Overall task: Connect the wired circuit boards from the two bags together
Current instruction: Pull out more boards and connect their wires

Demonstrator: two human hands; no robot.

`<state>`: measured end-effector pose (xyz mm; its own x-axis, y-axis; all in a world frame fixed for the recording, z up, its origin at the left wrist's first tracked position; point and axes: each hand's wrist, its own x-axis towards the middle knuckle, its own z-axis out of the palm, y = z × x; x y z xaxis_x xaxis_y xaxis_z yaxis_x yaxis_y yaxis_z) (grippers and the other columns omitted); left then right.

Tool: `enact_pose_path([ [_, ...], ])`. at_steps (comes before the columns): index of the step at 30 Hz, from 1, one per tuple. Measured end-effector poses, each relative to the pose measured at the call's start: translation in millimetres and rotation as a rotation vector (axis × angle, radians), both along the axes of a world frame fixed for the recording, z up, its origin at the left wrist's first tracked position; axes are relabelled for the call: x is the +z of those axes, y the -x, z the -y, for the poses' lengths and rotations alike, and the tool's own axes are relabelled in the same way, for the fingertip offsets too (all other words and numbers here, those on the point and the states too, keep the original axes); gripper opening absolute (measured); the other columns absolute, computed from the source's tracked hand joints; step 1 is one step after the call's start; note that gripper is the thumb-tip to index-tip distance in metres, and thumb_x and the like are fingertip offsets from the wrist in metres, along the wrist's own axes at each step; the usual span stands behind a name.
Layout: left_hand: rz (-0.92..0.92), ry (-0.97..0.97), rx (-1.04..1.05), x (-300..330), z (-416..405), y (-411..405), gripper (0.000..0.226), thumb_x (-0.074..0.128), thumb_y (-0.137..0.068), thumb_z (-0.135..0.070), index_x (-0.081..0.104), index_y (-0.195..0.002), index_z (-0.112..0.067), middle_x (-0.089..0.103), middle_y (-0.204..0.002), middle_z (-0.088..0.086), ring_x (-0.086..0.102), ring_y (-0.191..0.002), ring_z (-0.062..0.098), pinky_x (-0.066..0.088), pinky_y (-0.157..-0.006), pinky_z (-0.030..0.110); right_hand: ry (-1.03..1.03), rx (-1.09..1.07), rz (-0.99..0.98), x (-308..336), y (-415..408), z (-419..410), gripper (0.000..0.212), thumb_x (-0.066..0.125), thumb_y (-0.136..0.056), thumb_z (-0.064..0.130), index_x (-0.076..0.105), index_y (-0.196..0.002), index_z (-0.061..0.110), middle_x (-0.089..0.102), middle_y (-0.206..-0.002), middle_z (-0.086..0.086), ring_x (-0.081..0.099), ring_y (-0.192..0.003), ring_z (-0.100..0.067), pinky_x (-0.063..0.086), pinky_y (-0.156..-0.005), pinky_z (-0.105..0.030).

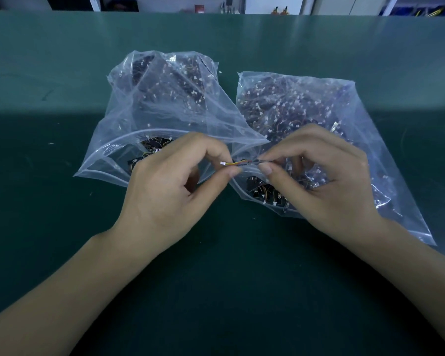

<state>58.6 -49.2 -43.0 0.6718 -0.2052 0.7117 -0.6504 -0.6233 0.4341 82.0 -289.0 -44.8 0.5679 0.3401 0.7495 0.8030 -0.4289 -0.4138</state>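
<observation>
1. Now, from the head view, we see our left hand [165, 186] pinching a small white connector [223, 163] between thumb and forefinger; our right hand [326, 181] pinches the far end of the same short run of coloured wires [239, 162], the other fingers curled in; the lead hangs between the two hands, above the gap between the bags.
2. Behind the hands, the left bag [149, 119] and the right bag [344, 119] lie side by side on the green worktop [62, 98], mouths open towards us, both full of dark circuit boards [262, 188] with wire tails; whether a board hangs on the held lead we cannot tell.
3. We judge the lead very light and limp, the wires thin and easily strained; the plug is tiny and slippery, so we would grip the plastic housing itself, not the wires, and press straight in; the boards want holding by their edges.
</observation>
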Motion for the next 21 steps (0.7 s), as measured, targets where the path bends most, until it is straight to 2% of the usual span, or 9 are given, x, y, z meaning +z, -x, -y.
enact_pose_path([
  [4,-0.009,-0.007,0.014,1.0,-0.7,0.1,0.012,0.079,-0.099,-0.024,0.072,-0.094,-0.016,0.047,-0.081,-0.035,0.048,-0.062,0.006,0.037,-0.062,0.019,0.010,0.008,-0.034,0.1,0.5,-0.4,0.005,0.077,-0.099,0.010,0.078,-0.098,0.005,0.070,-0.092,-0.009,0.056,-0.068,-0.025,0.043,-0.070,-0.022],
  [9,-0.010,-0.022,0.014,2.1,-1.0,-0.1,0.009,0.076,-0.101,-0.025,0.074,-0.099,-0.016,0.049,-0.085,-0.032,0.048,-0.065,0.004,0.040,-0.062,0.024,0.020,0.031,-0.041,0.6,1.3,-1.4,0.005,0.077,-0.098,0.008,0.077,-0.100,0.003,0.069,-0.092,-0.008,0.057,-0.068,-0.025,0.044,-0.070,-0.022],
  [13,-0.005,-0.053,-0.004,0.3,-2.6,-1.5,0.011,0.074,-0.103,-0.025,0.074,-0.098,-0.015,0.051,-0.088,-0.024,0.050,-0.066,0.009,0.043,-0.058,0.031,0.034,0.030,-0.038,1.3,0.6,-1.6,0.004,0.076,-0.099,0.007,0.078,-0.099,0.002,0.070,-0.092,-0.008,0.057,-0.068,-0.025,0.045,-0.068,-0.024],
  [17,0.003,-0.070,-0.042,-2.7,-4.0,-2.6,0.011,0.072,-0.105,-0.022,0.076,-0.099,-0.013,0.063,-0.095,-0.008,0.056,-0.068,0.022,0.044,-0.058,0.035,0.049,0.038,-0.053,1.9,0.4,-0.8,0.004,0.076,-0.099,0.007,0.077,-0.098,0.003,0.069,-0.092,-0.006,0.056,-0.069,-0.022,0.044,-0.071,-0.020],
  [21,0.002,-0.054,-0.041,-4.0,-4.8,-3.3,0.011,0.071,-0.105,-0.023,0.076,-0.100,-0.014,0.065,-0.097,-0.007,0.054,-0.067,0.018,0.044,-0.059,0.032,0.041,0.037,-0.067,-0.6,2.0,-3.0,0.006,0.073,-0.100,0.009,0.074,-0.098,0.003,0.069,-0.092,-0.003,0.057,-0.070,-0.021,0.043,-0.073,-0.019],
])
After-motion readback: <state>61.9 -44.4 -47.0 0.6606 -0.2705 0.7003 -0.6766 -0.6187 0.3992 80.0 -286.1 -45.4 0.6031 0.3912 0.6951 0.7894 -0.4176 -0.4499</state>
